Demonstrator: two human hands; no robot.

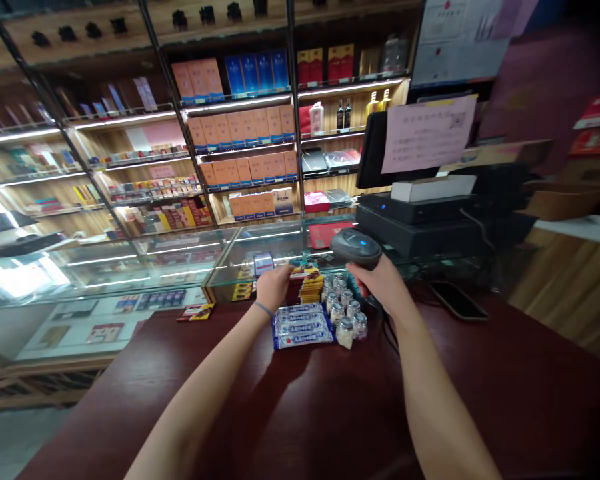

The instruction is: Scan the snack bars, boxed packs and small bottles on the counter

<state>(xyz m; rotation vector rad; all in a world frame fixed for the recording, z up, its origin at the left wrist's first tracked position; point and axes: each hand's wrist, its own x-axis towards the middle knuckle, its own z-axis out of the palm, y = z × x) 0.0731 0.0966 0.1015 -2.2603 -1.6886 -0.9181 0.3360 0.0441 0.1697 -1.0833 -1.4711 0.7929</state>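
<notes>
My right hand (pixel 386 283) is wrapped round a dark barcode scanner (pixel 355 248) with a blue light on top, held above several small glass jars (pixel 345 327) with silver lids. At the left end of a stack of yellow-and-brown snack packets (pixel 311 288), my left hand (pixel 274 288) has its fingers closed at the edge of the top packet; the fingertips are partly hidden. In front of the stack lie several blue-and-white wrapped bars (pixel 303 327), side by side. A lone yellow-and-red packet (pixel 195 312) rests further left on the dark red counter (pixel 220 413).
A phone (pixel 459 300) lies on the right of the counter, beside the scanner cable. Behind it stand a black cash drawer (pixel 430 233) and a monitor (pixel 371 152) with a pink notice. Glass display cases (pixel 170 267) and lit shelves of boxes line the back.
</notes>
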